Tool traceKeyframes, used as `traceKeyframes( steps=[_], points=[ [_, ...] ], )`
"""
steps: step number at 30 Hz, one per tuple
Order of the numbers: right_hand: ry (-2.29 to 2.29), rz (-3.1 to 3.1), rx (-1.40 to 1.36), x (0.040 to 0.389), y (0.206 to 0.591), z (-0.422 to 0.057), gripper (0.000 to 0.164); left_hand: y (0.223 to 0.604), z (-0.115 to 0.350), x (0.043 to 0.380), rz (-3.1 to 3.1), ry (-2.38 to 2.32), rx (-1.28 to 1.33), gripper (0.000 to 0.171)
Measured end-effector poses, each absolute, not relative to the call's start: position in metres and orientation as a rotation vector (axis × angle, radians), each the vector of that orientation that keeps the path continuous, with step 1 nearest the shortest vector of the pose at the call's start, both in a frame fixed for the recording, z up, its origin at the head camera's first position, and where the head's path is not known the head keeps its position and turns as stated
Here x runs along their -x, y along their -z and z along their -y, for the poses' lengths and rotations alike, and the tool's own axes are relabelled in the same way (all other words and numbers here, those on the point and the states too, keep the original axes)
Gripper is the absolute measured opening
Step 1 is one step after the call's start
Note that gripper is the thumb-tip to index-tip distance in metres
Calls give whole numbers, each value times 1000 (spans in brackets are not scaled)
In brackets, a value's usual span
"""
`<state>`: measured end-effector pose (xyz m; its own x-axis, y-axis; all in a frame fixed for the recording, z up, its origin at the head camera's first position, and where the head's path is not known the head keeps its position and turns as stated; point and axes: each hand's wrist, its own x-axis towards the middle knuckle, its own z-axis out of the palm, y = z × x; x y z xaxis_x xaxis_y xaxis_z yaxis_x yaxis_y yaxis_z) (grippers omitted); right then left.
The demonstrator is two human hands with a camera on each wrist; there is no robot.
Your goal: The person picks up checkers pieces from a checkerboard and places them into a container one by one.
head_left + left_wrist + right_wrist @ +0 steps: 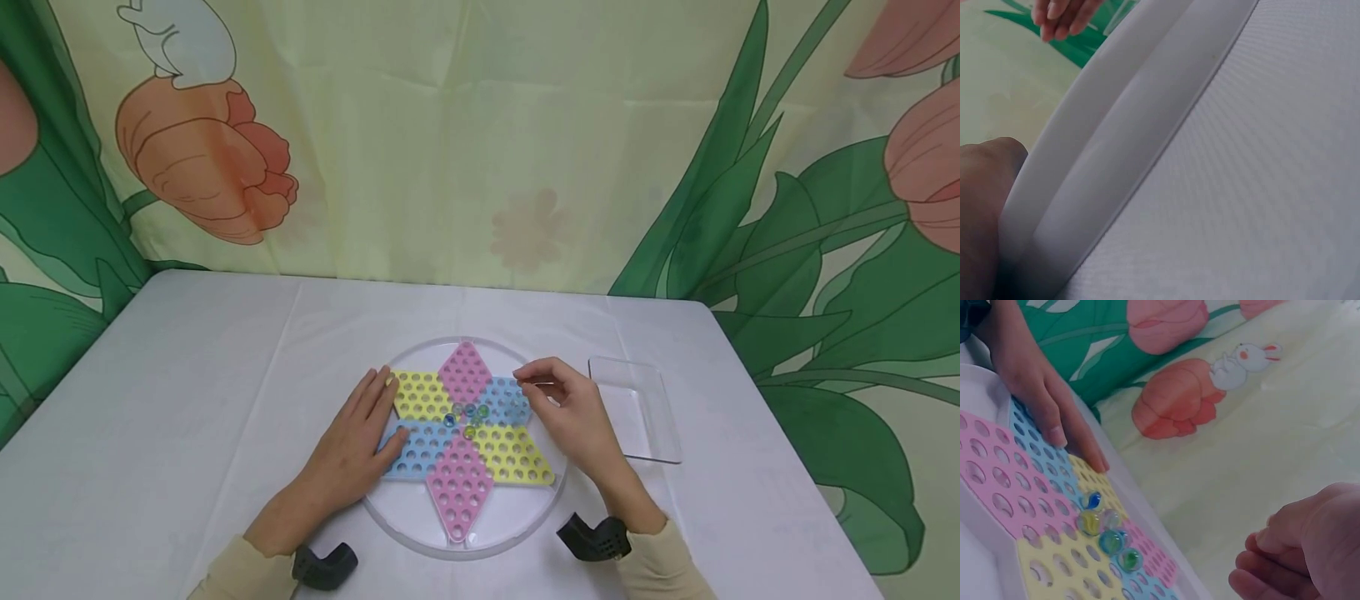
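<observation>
Beige sleeves (243,575) and black wrist pieces (325,568) lie nearest, low in the head view. Just past them, the rim of a round white tray (450,552) curves over the pale worktop (135,467), and in the tray sits a star-shaped board (462,450) with pink, blue and yellow sections full of holes. The left hand (347,454) rests flat, fingers straight, along the board's left side; leaning harder there, or lifting abruptly, could tilt or shift the board and set loose pieces rolling. Glass marbles (470,410) crowd the board's centre, close beside one another. With so little finger room, a fingertip reaching among them might knock a neighbour from its place. The right hand (573,408) hangs over the right-hand blue section, thumb and fingertips drawn narrowly together; whether they pinch a marble cannot be told. If they do, smooth glass could slip from such a small grip and bounce towards the tray's edge. To the right, beyond that hand, stands a clear plastic box (658,417), which a careless sweep of the wrist might nudge. Farthest off hangs a flowered curtain (420,167), behind the worktop.
</observation>
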<state>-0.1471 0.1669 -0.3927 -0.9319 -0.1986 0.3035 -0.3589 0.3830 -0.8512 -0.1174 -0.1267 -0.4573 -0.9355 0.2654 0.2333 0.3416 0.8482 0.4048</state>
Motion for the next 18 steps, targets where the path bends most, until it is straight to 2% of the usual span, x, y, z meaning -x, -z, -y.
traceKeyframes(
  steps=[18],
  points=[
    [-1562,2626,-555,146,420,-144,25,458,126,118,2852,667,471,71]
  ],
)
